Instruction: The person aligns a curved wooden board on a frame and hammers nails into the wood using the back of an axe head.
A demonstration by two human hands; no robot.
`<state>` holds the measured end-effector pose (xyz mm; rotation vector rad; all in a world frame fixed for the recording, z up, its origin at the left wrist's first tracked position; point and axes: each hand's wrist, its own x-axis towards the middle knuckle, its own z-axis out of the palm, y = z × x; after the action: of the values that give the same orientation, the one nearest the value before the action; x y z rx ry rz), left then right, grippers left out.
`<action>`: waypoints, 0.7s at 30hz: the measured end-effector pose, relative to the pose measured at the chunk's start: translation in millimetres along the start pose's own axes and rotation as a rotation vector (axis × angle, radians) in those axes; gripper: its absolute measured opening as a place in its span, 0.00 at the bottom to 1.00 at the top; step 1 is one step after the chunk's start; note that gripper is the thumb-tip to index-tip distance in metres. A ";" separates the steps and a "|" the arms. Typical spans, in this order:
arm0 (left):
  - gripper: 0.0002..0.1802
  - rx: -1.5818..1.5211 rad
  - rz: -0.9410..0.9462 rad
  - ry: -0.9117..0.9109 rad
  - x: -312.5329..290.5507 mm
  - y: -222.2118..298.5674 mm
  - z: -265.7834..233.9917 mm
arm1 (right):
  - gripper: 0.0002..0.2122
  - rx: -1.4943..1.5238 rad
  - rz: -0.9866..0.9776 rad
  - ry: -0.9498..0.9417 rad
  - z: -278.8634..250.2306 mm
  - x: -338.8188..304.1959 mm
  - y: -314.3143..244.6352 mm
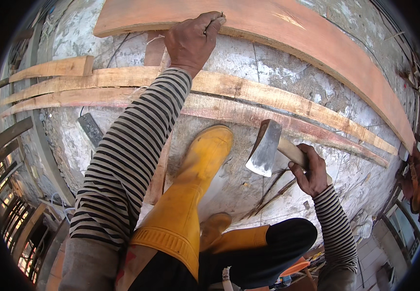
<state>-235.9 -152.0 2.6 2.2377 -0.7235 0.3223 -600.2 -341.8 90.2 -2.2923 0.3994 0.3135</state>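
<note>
My left hand (190,41) reaches to the wide reddish board (278,29) at the far side. Its thumb and fingers pinch a small thin nail (222,14) by the board's near edge. At the right, my right hand (311,170) is wrapped around the wooden handle (291,151) of a hatchet. The hatchet's steel head (265,148) hangs above the floor, beside the long wooden strips. A pale splintered patch (287,19) marks the board's face to the right of my left hand.
Two long wooden strips (268,94) cross the floor, with a shorter wood piece (52,68) at the left. A dark power strip (90,130) lies beside my left sleeve. My yellow boots (185,189) stand near the middle. Thin dark sticks (268,198) lie below the hatchet.
</note>
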 end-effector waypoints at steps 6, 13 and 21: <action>0.16 0.058 0.096 0.064 0.9 -8.0 0.3 | 0.17 0.324 0.074 0.209 -1.7 130.1 -113.3; 0.15 0.049 0.069 0.053 1.2 -5.3 1.7 | 0.15 0.075 -0.227 0.379 -17.3 170.7 -150.1; 0.12 0.057 0.067 0.010 2.4 0.1 -8.6 | 0.13 -0.049 -0.148 0.243 -9.0 174.1 -141.1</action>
<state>-234.1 -146.8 9.6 2.2669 -0.7946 0.3915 -385.7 -289.0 129.3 -2.4004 0.3435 -0.0306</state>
